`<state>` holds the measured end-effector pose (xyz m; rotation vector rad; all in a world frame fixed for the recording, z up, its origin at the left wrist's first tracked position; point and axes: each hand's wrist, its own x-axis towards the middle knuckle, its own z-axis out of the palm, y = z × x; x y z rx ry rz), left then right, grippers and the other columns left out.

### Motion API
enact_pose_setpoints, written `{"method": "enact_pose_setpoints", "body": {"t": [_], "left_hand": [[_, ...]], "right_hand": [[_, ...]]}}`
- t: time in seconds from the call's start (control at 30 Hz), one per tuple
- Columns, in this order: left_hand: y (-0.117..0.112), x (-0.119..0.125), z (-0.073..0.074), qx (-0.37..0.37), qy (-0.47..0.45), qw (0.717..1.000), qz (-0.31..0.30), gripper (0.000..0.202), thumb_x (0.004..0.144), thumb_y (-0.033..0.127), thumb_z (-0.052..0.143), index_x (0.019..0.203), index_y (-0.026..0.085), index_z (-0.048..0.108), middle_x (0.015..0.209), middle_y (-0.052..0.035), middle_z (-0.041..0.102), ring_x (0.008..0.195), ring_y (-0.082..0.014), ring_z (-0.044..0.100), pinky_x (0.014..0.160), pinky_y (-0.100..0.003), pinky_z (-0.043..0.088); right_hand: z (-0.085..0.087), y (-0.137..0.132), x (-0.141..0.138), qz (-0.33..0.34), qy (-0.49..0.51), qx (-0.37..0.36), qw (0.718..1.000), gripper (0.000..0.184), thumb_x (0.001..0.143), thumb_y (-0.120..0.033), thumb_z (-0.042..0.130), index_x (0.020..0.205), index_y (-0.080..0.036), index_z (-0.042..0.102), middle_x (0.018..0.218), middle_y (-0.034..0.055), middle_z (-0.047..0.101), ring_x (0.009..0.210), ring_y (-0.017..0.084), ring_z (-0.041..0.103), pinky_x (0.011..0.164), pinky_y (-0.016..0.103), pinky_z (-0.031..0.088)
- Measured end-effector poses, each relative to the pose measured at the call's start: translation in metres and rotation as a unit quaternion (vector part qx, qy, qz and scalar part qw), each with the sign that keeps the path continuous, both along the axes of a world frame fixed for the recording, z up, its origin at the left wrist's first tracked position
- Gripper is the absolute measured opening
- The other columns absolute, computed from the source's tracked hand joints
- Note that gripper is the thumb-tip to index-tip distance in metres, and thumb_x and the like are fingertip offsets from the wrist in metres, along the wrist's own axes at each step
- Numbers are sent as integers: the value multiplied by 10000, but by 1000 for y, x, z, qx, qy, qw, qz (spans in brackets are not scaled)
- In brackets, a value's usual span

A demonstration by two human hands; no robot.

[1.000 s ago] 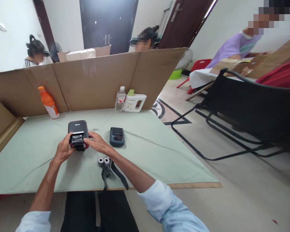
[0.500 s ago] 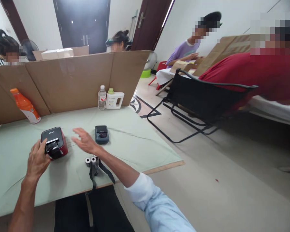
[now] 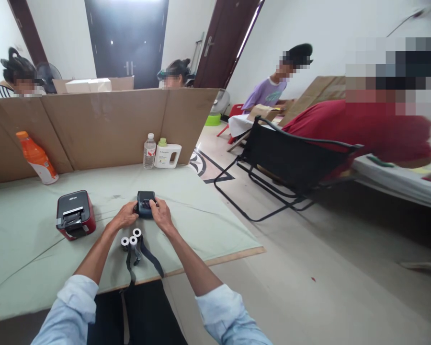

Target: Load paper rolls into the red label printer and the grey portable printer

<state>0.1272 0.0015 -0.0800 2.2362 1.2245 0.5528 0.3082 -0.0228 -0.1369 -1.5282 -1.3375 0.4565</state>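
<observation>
A small dark blue-grey printer (image 3: pixel 145 200) lies on the pale green table (image 3: pixel 32 249). My left hand (image 3: pixel 124 218) grips its left side and my right hand (image 3: pixel 160 214) grips its right side, fingers curled around it. A red and black printer (image 3: pixel 74 215) sits apart to the left with its lid open. Three small white paper rolls (image 3: pixel 130 239) stand just below my hands, beside a dark strap (image 3: pixel 140 256) that hangs over the table's front edge.
A cardboard screen (image 3: pixel 104 127) walls the table's far side. An orange bottle (image 3: pixel 38 158), a clear water bottle (image 3: pixel 149 151) and a white jug (image 3: pixel 167 155) stand against it. A black folding chair (image 3: pixel 290 160) stands to the right. Several people sit behind and to the right.
My left hand let go of the red printer and both hands moved right onto the small dark printer. The red printer stayed put; the camera shifted slightly.
</observation>
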Motion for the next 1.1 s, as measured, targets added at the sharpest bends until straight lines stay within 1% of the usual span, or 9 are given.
{"method": "enact_pose_setpoints", "body": {"t": [0.1,0.27,0.43,0.53,0.67,0.77,0.83,0.97,1.1], "left_hand": [[-4,-8,-7,19,-19,1000,15,471,693,104,552,1134,150,709,1074,-97,747,914,-246,685,917,-419,587],[-25,-50,-16,41,-58,991,109,668,720,123,587,1386,171,616,1332,-143,691,1030,-257,696,943,-443,595],[-51,-89,-16,42,-45,982,179,625,782,177,606,1406,148,609,1180,-125,749,910,-252,721,904,-440,615],[-61,-98,-14,57,-42,979,190,599,796,187,617,1394,157,600,1244,-128,710,930,-243,716,904,-431,618],[-63,-97,-14,83,-48,979,181,549,835,253,645,1375,177,577,1313,-138,640,1142,-279,669,979,-450,595],[-61,-93,-15,99,-44,977,182,602,823,269,674,1404,184,541,1387,-142,584,1285,-294,598,1085,-464,533],[-58,-92,-17,105,-41,976,187,628,808,254,683,1411,168,530,1396,-152,571,1306,-300,582,1127,-474,496],[-53,-92,-27,117,-65,971,197,635,796,253,697,1402,163,531,1363,-151,584,1278,-302,592,1123,-489,489],[-50,-96,-35,142,-91,966,196,631,782,289,742,1376,185,555,1353,-143,603,1260,-313,600,1101,-496,502]], "right_hand": [[5,0,-8,20,-2,14,1000,454,980,-441,454,1243,-146,678,1164,180,709,1111,291,638,1055,484,486],[9,1,-41,106,37,21,993,427,976,-399,488,1293,-182,675,1252,153,696,1143,262,648,1004,429,536],[12,-2,-71,218,100,2,971,442,975,-389,515,1334,-183,671,1279,136,701,1141,227,666,974,365,556],[12,-3,-73,254,135,-12,958,436,958,-371,534,1310,-165,690,1252,139,711,1113,227,670,949,369,569],[7,-1,-63,289,199,-47,935,438,913,-388,567,1264,-173,714,1213,118,717,1035,220,681,837,349,605],[1,2,-56,297,223,-64,926,452,888,-433,591,1225,-164,726,1202,116,713,975,215,684,771,334,606],[-3,4,-56,294,226,-57,927,466,882,-464,603,1204,-153,732,1196,124,709,956,215,680,768,342,601],[-5,5,-66,272,237,-40,932,454,876,-485,625,1163,-155,746,1137,120,725,965,224,683,852,380,588],[-6,4,-83,208,258,-14,943,445,853,-499,655,1139,-172,754,1206,130,717,1029,243,678,928,391,566]]}}
